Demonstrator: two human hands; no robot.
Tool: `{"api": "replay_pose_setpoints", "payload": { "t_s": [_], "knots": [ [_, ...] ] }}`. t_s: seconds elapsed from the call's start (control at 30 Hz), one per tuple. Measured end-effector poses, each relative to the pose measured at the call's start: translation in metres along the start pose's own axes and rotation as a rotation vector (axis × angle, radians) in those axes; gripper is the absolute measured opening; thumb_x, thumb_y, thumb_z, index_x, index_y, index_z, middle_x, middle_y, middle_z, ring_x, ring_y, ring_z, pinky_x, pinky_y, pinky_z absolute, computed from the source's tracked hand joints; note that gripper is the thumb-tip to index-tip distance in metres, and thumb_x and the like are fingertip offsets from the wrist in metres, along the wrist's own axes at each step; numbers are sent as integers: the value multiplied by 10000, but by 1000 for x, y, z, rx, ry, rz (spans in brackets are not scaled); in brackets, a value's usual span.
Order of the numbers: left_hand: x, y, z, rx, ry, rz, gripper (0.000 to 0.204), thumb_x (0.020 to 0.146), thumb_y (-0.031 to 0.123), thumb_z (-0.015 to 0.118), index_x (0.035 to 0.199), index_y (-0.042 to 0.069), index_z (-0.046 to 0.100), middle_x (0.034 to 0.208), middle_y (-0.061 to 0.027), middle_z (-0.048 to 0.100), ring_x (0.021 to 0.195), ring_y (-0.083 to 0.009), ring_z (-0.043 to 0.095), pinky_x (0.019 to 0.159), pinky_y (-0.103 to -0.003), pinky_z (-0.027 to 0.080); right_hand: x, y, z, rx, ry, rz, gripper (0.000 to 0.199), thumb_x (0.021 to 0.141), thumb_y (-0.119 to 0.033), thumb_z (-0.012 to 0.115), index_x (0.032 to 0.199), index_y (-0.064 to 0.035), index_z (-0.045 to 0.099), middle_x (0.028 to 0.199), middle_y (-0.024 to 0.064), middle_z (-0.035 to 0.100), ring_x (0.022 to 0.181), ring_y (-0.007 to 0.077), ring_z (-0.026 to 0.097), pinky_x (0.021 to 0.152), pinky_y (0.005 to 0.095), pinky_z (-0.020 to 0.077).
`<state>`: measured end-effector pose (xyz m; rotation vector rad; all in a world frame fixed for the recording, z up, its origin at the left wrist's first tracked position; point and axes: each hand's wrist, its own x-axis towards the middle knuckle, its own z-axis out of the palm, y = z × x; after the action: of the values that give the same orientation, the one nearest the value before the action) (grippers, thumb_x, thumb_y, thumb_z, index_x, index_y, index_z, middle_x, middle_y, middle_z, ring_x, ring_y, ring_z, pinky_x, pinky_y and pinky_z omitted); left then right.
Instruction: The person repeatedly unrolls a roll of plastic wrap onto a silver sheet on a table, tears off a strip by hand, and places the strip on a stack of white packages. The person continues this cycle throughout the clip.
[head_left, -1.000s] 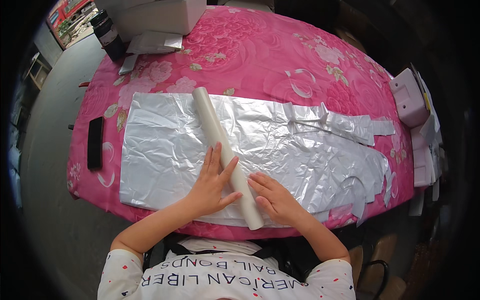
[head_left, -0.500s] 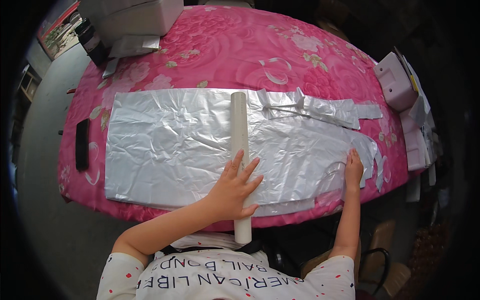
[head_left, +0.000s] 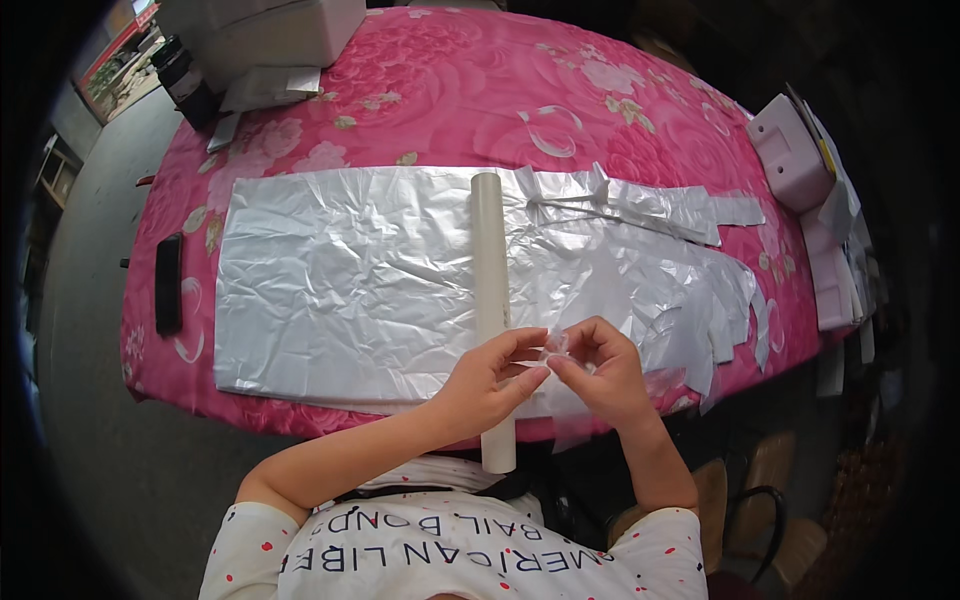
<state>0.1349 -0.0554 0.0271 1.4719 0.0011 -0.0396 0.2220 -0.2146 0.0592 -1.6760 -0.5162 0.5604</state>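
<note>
Over the near edge of the tabletop (head_left: 420, 90), my left hand (head_left: 490, 385) and right hand (head_left: 600, 375) meet, fingers narrowed, pinching a small clear plastic scrap (head_left: 556, 345) between them, just right of the cardboard tube (head_left: 490, 300) lying across the silver sheet (head_left: 340, 280).

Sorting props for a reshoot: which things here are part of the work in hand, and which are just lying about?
In use:
left hand
right hand
thin plastic piece
silver sheets
cardboard tube

Lying about:
black remote-like bar
pale pink box
dark bottle
</note>
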Motion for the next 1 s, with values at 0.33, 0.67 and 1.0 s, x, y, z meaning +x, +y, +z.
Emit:
{"api": "replay_pose_setpoints", "payload": {
  "t_s": [0.33, 0.67, 1.0],
  "knots": [
    [-69, 16, -170, 130, -106, -672, 229, 872, 167, 580, 983, -25, 634, 898, -81, 668, 825, -133, 629, 728, -241, 487, -48, -5, 55, -602, -175, -385, 328, 720, -183, 736, 986, -42, 605, 1043, 123, 575, 932, 282, 562, 756, 325, 468],
    [-108, 43, -268, 336, 254, -796, 179, 801, 126, 541, 795, 9, 676, 778, -58, 669, 723, -120, 617, 685, -264, 485, -56, 18, 51, -719, -295, 396, 543, 741, -538, 602, 781, 1, 647, 681, 133, 636, 645, 299, 623, 603, 375, 470],
    [-40, 57, -121, 1009, 203, 249, 455, 765, 78, 623, 1197, 16, 495, 1233, -145, 504, 1153, -321, 463, 968, -377, 377, -57, 17, 38, -640, -313, 541, 373, 772, -357, 649, 892, -5, 665, 730, 116, 659, 645, 194, 631, 619, 288, 483]
  ]
}}
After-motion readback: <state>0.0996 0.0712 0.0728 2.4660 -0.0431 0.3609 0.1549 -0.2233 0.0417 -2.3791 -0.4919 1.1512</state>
